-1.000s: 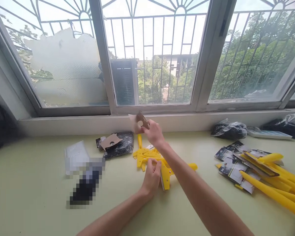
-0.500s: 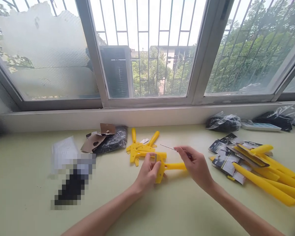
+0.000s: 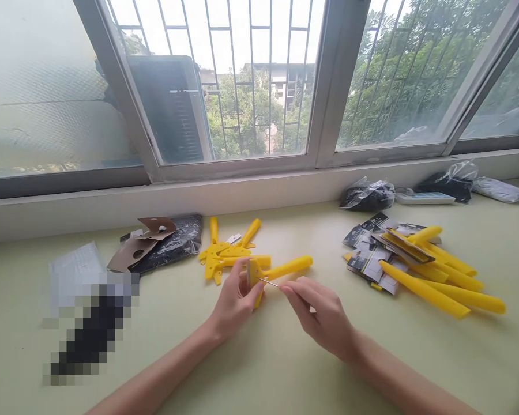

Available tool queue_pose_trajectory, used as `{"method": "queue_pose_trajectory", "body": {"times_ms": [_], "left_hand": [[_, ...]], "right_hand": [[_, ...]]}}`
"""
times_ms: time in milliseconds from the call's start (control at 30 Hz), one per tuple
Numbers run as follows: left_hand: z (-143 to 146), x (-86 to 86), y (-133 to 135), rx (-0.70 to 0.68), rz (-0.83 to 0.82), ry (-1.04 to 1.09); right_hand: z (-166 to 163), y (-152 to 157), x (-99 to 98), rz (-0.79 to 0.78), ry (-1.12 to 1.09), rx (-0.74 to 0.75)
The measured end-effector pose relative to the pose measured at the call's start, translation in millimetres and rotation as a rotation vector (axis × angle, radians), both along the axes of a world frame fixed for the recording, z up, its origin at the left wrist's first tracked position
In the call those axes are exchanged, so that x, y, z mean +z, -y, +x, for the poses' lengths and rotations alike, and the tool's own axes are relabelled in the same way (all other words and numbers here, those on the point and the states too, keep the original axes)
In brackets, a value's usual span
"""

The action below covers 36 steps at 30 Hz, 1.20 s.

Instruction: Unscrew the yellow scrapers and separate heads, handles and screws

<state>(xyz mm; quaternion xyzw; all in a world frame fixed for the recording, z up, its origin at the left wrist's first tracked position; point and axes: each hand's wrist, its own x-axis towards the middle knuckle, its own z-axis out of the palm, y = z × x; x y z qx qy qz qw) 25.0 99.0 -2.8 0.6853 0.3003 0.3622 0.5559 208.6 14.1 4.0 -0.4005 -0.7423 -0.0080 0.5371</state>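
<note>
My left hand (image 3: 233, 302) is closed round the head of a yellow plastic scraper (image 3: 281, 268), held upright on the pale green table (image 3: 259, 357) with its handle pointing right. My right hand (image 3: 320, 314) pinches a thin metal blade (image 3: 270, 282), seen edge-on, whose left end meets the scraper head between my two hands. Just behind lies a small pile of yellow scrapers (image 3: 227, 251).
Brown card pieces (image 3: 145, 239) lie on a black bag (image 3: 173, 245) at the left, next to a clear packet (image 3: 75, 268). Long yellow scrapers with printed cards (image 3: 419, 265) are heaped at the right. Dark bags (image 3: 367, 196) and a white flat object (image 3: 424, 198) sit under the window.
My right hand dropped a brown card piece near the black bag, came back with the thin blade and brought it to the scraper head. The view tilted down and right.
</note>
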Motion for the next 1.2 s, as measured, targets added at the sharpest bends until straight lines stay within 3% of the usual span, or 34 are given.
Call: {"method": "queue_pose_trajectory", "body": {"times_ms": [200,433,533,667,800,1000,1200], "left_hand": [[0.8,-4.1,5.3,0.064,0.147,-0.123],[0.0,-3.8,5.9,0.079,0.179,-0.145],[-0.3,-5.7,4.8,0.106,0.176,-0.139],[-0.6,-7.1,4.1,0.167,0.211,-0.127],[-1.0,-5.4,5.3,0.191,0.297,-0.165],[-1.4,-7.3,3.7,0.221,0.328,-0.188],[-3.0,-10.6,-1.9,0.210,0.432,-0.240]], "right_hand": [[3.0,-0.1,-1.1,0.032,0.013,-0.054],[-0.4,0.7,-1.2,-0.023,0.019,-0.047],[-2.7,2.7,0.5,-0.148,-0.033,-0.088],[-2.0,4.9,3.9,-0.434,-0.100,-0.186],[1.5,3.4,6.5,-0.579,-0.208,-0.143],[-0.1,3.3,5.1,-0.467,-0.107,-0.095],[-2.4,4.4,2.2,-0.146,0.173,-0.187]]}}
